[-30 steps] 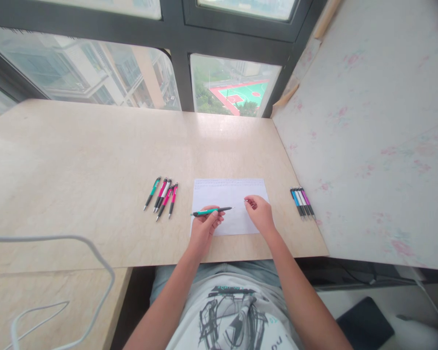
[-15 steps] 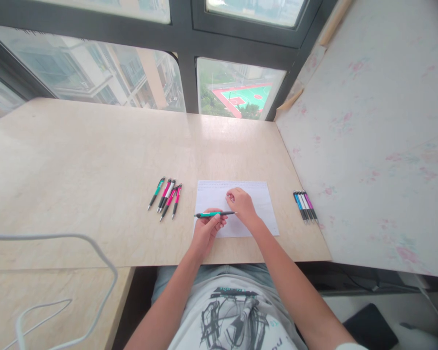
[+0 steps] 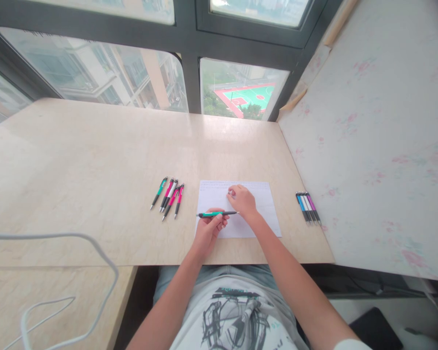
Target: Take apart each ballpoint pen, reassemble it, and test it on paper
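My left hand is closed round a teal and black pen, held level over a white sheet of paper with its tip pointing right. My right hand is closed in a pinch at the pen's tip end, its fingers pressed together on something too small to make out. Both hands hover over the paper's left half.
Several pens, pink, teal and white, lie left of the paper. Several more pens lie to its right near the papered wall. A white cable loops at the lower left. The beige desk meets a window behind.
My right hand moved left from the paper's right half to the pen's tip and stays there. The left hand keeps holding the pen level.
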`<state>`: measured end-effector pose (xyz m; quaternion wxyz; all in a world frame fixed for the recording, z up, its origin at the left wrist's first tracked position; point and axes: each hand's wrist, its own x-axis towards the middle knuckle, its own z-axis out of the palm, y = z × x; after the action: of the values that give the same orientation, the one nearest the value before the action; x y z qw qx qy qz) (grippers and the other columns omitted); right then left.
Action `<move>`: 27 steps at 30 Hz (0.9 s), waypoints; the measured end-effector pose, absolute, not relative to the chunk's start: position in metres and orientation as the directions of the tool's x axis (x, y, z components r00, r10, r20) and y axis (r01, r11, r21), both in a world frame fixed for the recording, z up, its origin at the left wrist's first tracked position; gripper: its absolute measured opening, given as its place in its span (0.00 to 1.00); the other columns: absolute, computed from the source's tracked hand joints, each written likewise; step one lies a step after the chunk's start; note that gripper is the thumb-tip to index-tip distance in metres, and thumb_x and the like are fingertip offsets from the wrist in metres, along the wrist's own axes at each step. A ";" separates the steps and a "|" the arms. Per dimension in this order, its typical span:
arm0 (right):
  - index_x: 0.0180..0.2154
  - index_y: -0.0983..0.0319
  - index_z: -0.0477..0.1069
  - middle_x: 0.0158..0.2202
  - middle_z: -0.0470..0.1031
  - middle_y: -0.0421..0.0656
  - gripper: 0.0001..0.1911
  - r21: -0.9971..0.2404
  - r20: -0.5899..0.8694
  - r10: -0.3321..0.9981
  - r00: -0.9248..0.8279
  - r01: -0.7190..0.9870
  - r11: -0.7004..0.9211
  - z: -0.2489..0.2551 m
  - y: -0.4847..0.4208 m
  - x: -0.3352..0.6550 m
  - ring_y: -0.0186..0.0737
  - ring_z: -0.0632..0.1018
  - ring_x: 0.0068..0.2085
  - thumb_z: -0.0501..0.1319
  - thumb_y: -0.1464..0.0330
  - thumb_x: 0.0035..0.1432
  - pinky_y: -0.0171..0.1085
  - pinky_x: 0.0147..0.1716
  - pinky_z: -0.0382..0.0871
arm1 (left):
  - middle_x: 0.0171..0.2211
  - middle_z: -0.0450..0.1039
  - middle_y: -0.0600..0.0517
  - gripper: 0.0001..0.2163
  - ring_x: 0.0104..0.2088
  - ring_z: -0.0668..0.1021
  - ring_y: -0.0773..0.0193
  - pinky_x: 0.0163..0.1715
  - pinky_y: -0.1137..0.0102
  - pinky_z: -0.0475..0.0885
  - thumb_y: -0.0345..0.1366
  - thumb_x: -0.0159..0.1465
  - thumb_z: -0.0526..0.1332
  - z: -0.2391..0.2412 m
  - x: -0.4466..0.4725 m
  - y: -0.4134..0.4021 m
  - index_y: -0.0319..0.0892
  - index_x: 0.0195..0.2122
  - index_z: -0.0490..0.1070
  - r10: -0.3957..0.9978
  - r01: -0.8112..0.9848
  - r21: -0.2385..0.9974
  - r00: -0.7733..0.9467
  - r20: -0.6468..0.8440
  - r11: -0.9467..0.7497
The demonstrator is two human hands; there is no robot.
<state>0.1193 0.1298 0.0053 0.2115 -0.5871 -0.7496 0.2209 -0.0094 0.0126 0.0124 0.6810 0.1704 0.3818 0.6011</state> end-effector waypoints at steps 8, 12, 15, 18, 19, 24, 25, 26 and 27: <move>0.37 0.62 0.73 0.31 0.77 0.42 0.16 -0.794 0.027 0.976 -0.216 0.588 0.152 0.019 0.100 0.154 0.37 0.76 0.31 0.51 0.61 0.64 0.34 0.33 0.70 | 0.30 0.78 0.48 0.12 0.28 0.75 0.70 0.31 0.74 0.69 0.36 0.55 0.70 0.016 -0.008 0.012 0.39 0.39 0.74 0.946 -0.672 0.705 -0.021 -0.323 0.226; 0.35 0.61 0.75 0.29 0.76 0.42 0.19 -0.949 -0.079 0.951 -0.300 0.314 0.020 0.027 0.076 0.165 0.37 0.76 0.30 0.53 0.55 0.63 0.34 0.30 0.69 | 0.31 0.78 0.48 0.13 0.30 0.76 0.68 0.33 0.73 0.69 0.37 0.56 0.70 0.010 -0.008 0.012 0.39 0.40 0.74 0.950 -0.635 0.737 -0.016 -0.313 0.232; 0.29 0.61 0.74 0.26 0.75 0.40 0.22 -0.945 -0.119 0.933 -0.340 0.327 -0.002 0.031 0.064 0.164 0.36 0.75 0.28 0.53 0.53 0.63 0.35 0.30 0.68 | 0.30 0.78 0.49 0.12 0.29 0.75 0.68 0.32 0.73 0.68 0.37 0.57 0.69 0.007 -0.009 0.011 0.39 0.40 0.74 0.956 -0.590 0.775 -0.016 -0.294 0.229; 0.25 0.60 0.72 0.23 0.73 0.39 0.21 -0.944 -0.143 0.930 -0.339 0.328 -0.026 0.031 0.059 0.162 0.35 0.73 0.26 0.55 0.54 0.62 0.35 0.29 0.68 | 0.28 0.76 0.51 0.12 0.28 0.73 0.69 0.30 0.74 0.67 0.36 0.55 0.70 0.007 -0.009 0.010 0.39 0.39 0.76 0.961 -0.548 0.809 -0.033 -0.273 0.211; 0.25 0.60 0.72 0.23 0.73 0.39 0.19 -0.950 -0.146 0.935 -0.323 0.308 -0.042 0.030 0.058 0.162 0.35 0.73 0.26 0.57 0.55 0.61 0.35 0.29 0.68 | 0.28 0.76 0.51 0.12 0.28 0.73 0.69 0.31 0.74 0.67 0.36 0.54 0.71 0.008 -0.009 0.010 0.39 0.39 0.76 0.962 -0.548 0.811 -0.041 -0.271 0.206; 0.33 0.61 0.74 0.27 0.75 0.39 0.13 -0.975 -0.168 0.964 -0.207 0.179 -0.131 0.026 0.058 0.165 0.35 0.73 0.26 0.62 0.58 0.55 0.35 0.28 0.68 | 0.30 0.77 0.50 0.13 0.28 0.74 0.70 0.31 0.75 0.68 0.38 0.55 0.70 0.008 -0.008 0.011 0.39 0.40 0.75 0.951 -0.612 0.773 -0.107 -0.290 0.167; 0.34 0.61 0.74 0.28 0.76 0.40 0.13 -0.976 -0.170 0.966 -0.194 0.167 -0.139 0.025 0.059 0.167 0.35 0.73 0.27 0.62 0.58 0.55 0.35 0.28 0.68 | 0.30 0.77 0.50 0.13 0.28 0.74 0.71 0.31 0.75 0.68 0.37 0.55 0.70 0.007 -0.008 0.012 0.39 0.40 0.75 0.947 -0.625 0.763 -0.115 -0.298 0.164; 0.35 0.61 0.74 0.29 0.76 0.40 0.13 -0.977 -0.169 0.968 -0.183 0.160 -0.140 0.025 0.059 0.169 0.35 0.74 0.27 0.63 0.58 0.54 0.35 0.28 0.68 | 0.30 0.77 0.50 0.13 0.28 0.74 0.71 0.31 0.75 0.68 0.37 0.55 0.70 0.006 -0.009 0.012 0.39 0.40 0.75 0.944 -0.639 0.751 -0.120 -0.308 0.164; 0.36 0.61 0.74 0.29 0.76 0.41 0.13 -0.978 -0.165 0.971 -0.171 0.156 -0.138 0.025 0.060 0.171 0.36 0.74 0.27 0.63 0.58 0.53 0.35 0.28 0.68 | 0.30 0.77 0.50 0.13 0.28 0.74 0.71 0.30 0.76 0.68 0.37 0.55 0.70 0.005 -0.009 0.012 0.39 0.40 0.75 0.940 -0.654 0.738 -0.123 -0.318 0.164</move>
<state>0.1711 0.0598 0.0250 0.3753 -0.5232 -0.5386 0.5435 -0.0093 0.0124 0.0050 0.6395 0.1717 0.4159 0.6234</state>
